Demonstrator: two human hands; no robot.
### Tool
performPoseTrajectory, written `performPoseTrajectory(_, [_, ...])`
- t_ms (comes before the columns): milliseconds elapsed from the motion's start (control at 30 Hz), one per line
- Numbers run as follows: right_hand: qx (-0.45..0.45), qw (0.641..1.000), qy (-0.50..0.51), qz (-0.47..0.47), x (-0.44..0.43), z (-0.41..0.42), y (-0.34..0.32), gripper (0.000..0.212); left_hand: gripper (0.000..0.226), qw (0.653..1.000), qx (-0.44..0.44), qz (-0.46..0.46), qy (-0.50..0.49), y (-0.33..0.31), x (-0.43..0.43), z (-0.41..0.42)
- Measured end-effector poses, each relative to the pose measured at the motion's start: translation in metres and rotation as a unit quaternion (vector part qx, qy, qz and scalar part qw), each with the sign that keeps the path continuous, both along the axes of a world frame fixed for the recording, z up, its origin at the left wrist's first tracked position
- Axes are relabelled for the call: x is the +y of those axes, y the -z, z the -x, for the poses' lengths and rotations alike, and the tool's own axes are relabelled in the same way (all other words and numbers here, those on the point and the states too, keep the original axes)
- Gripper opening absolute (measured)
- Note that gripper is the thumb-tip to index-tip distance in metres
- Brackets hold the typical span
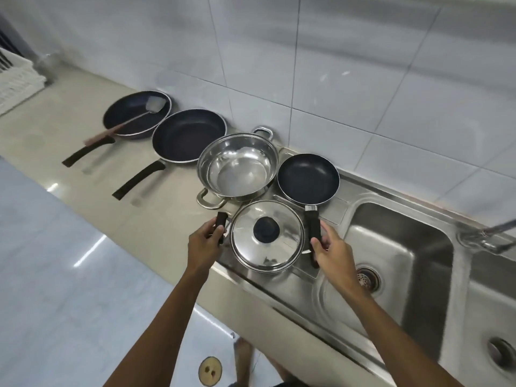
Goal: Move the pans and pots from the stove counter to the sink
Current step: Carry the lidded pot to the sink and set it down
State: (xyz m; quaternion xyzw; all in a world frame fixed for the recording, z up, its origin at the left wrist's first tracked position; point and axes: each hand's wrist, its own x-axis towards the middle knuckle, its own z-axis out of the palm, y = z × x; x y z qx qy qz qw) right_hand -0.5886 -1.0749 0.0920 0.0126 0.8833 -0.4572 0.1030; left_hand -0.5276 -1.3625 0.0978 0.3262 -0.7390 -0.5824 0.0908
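Fingers [216,233] of our left hand [202,247] are curling around the black side handle [220,221] of the lidded steel pot [266,237], while our right hand [332,251] is wrapping the black grip [312,224] on its other side; we are not telling whether that grip belongs to the pot or the small frying pan [308,178]. We are seeing the pot sitting on the steel surface [279,286] beside the sink [391,247], with the open steel pot [238,166] and two larger frying pans [190,135] lying behind it.
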Motion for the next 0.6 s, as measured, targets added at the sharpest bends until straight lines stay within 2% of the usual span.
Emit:
performPoseTrajectory(267, [0.010, 0.997, 0.070, -0.017, -0.019, -0.013, -0.001, 0.054, 0.029, 0.989, 0.019, 0.086, 0.115, 0.009, -0.033, 0.019])
performPoseTrajectory(600, [0.033, 0.993, 0.102, -0.049, -0.034, -0.025, 0.001, 0.051, 0.041, 0.988, 0.020, 0.090, 0.122, 0.018, -0.036, 0.022])
